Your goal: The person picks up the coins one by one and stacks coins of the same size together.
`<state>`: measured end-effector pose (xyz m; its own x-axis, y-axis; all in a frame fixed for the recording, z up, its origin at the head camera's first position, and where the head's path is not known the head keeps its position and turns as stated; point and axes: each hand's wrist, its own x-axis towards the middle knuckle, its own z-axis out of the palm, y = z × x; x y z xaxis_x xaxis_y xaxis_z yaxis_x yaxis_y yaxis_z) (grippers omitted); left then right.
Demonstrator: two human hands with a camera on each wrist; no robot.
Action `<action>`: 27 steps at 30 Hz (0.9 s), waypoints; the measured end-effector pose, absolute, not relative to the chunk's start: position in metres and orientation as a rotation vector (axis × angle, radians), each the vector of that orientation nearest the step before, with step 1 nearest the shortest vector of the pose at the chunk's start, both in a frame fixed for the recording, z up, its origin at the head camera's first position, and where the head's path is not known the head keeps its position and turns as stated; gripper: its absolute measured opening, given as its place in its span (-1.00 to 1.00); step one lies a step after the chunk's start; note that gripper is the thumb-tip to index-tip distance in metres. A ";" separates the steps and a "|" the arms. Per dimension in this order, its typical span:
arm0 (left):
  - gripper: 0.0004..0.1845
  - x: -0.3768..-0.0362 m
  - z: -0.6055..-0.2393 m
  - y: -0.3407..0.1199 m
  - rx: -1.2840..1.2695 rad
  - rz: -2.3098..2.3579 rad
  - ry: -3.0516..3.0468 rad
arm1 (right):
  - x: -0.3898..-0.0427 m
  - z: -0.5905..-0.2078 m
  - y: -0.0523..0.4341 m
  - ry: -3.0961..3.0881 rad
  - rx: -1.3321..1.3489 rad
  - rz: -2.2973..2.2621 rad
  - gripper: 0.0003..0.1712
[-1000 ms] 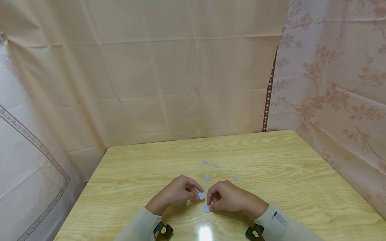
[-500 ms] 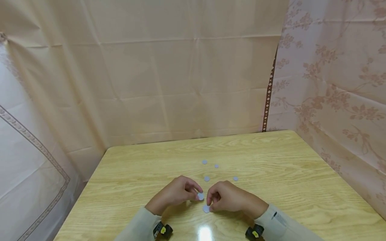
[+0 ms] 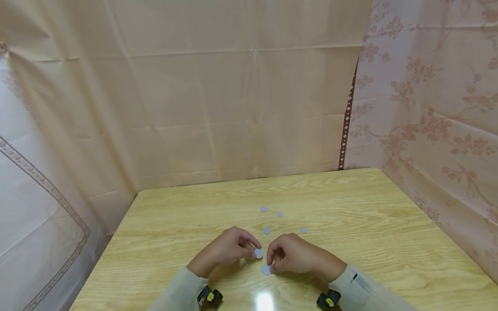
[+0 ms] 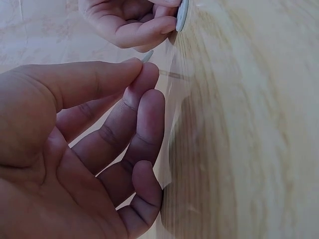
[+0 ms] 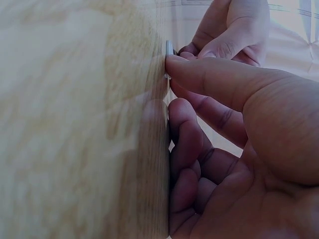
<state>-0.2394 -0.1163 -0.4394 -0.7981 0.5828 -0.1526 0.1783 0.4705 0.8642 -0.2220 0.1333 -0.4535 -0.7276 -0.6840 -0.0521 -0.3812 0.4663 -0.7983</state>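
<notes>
My left hand pinches a small pale grey disc between thumb and forefinger, just above the wooden table. The left wrist view shows that disc edge-on at the fingertips. My right hand sits close beside the left one, fingers curled, with thumb and fingertip gripping a second grey disc that lies flat on the table. The second disc shows at the thumb tip in the right wrist view, and again in the left wrist view.
Several more grey discs lie loose just beyond the hands, the nearest and another to its right. Beige cloth hangs behind the table, patterned cloth along its right side.
</notes>
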 end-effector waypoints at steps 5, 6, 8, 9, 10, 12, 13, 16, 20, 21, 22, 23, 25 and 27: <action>-0.85 -0.240 -0.439 -0.117 0.637 1.275 2.283 | -0.222 -0.453 0.133 2.352 -0.904 -1.146 -0.88; -0.85 -0.240 -0.440 -0.117 0.638 1.274 2.283 | -0.222 -0.453 0.133 2.350 -0.902 -1.148 -0.88; -0.84 -0.241 -0.440 -0.117 0.644 1.268 2.285 | -0.222 -0.453 0.133 2.346 -0.893 -1.149 -0.88; -0.84 -0.241 -0.441 -0.117 0.646 1.266 2.285 | -0.221 -0.452 0.133 2.345 -0.889 -1.150 -0.88; -0.84 -0.242 -0.441 -0.117 0.649 1.266 2.286 | -0.221 -0.452 0.133 2.345 -0.886 -1.150 -0.88; -0.84 -0.242 -0.441 -0.117 0.650 1.263 2.285 | -0.221 -0.452 0.133 2.345 -0.881 -1.149 -0.87; -0.84 -0.243 -0.442 -0.117 0.650 1.263 2.283 | -0.221 -0.452 0.133 2.348 -0.879 -1.146 -0.87; -0.84 -0.243 -0.442 -0.117 0.651 1.267 2.277 | -0.222 -0.452 0.134 2.351 -0.877 -1.141 -0.87; -0.84 -0.243 -0.442 -0.118 0.654 1.269 2.275 | -0.223 -0.454 0.134 2.342 -0.879 -1.144 -0.88; -0.84 -0.242 -0.442 -0.118 0.654 1.269 2.274 | -0.223 -0.454 0.133 2.341 -0.880 -1.145 -0.89; -0.84 -0.242 -0.442 -0.118 0.656 1.270 2.272 | -0.223 -0.455 0.133 2.340 -0.880 -1.145 -0.89; -0.84 -0.242 -0.442 -0.118 0.658 1.269 2.271 | -0.223 -0.455 0.133 2.340 -0.879 -1.143 -0.89; -0.84 -0.241 -0.442 -0.118 0.661 1.265 2.268 | -0.223 -0.454 0.133 2.343 -0.876 -1.141 -0.88; -0.84 -0.241 -0.441 -0.117 0.666 1.262 2.267 | -0.222 -0.454 0.133 2.347 -0.874 -1.140 -0.88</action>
<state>-0.2407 -0.1170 -0.4413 -0.7775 0.6091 -0.1563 0.1879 0.4623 0.8666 -0.2225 0.1330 -0.4537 -0.7308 -0.6789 -0.0709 -0.3637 0.4752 -0.8012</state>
